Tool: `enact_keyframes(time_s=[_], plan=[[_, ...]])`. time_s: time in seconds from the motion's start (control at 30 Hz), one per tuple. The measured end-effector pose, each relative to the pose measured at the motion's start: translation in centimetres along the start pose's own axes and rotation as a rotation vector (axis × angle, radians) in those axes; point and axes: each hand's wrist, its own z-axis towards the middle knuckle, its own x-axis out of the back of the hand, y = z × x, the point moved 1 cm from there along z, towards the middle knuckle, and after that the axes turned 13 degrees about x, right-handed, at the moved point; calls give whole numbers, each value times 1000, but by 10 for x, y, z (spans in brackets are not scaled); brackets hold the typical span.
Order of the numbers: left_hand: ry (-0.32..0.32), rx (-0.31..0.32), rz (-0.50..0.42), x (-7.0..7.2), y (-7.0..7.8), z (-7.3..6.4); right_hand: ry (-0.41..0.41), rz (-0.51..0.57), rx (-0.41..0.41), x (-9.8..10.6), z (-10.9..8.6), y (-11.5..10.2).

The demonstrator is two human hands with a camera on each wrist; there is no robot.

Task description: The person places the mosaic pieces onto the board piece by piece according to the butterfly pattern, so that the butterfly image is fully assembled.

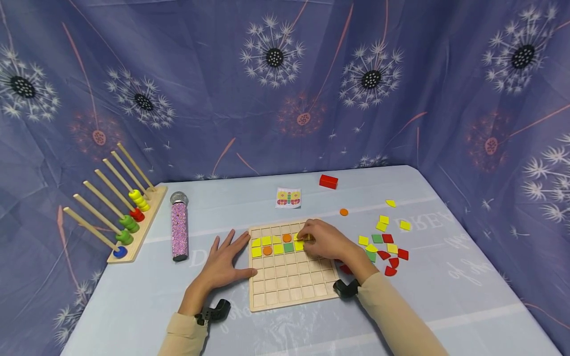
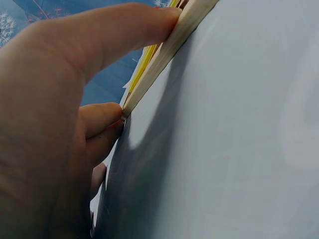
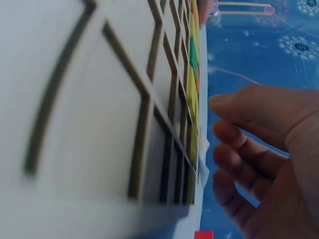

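A wooden grid board (image 1: 285, 284) lies on the table, its upper rows partly filled with yellow square tiles (image 1: 257, 251), orange round tiles (image 1: 267, 251) and a green square tile (image 1: 289, 247). My left hand (image 1: 222, 264) rests spread against the board's left side. In the left wrist view its thumb (image 2: 124, 25) touches the wooden edge. Over the board's upper right part is my right hand (image 1: 327, 238), near the yellow tiles. The right wrist view shows its fingers (image 3: 232, 157) loosely bent, apart from the board, with nothing visible between thumb and fingertips.
Loose red, yellow and green tiles (image 1: 387, 238) lie scattered right of the board. Behind it are a butterfly picture card (image 1: 288, 198), a red block (image 1: 328, 181) and an orange disc (image 1: 344, 212). A glittery microphone (image 1: 179, 230) and a bead stacker (image 1: 144, 217) stand to the left.
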Motion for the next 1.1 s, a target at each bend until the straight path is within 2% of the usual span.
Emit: enact_keyframes(time_s=[0.27, 0.57, 0.77, 0.93, 1.1], plan=[[-1, 3, -3, 1, 0, 0, 64, 18, -28, 19, -16, 16], [2, -1, -13, -1, -2, -1, 87, 70, -95, 32, -39, 30], [0, -3, -15, -1, -1, 0, 116, 89, -161, 42, -59, 44], [-5, -3, -3, -2, -2, 1, 169, 99, -252, 51, -75, 67], [-4, -1, -7, -1, -2, 1, 231, 128, -346, 53, -80, 90]])
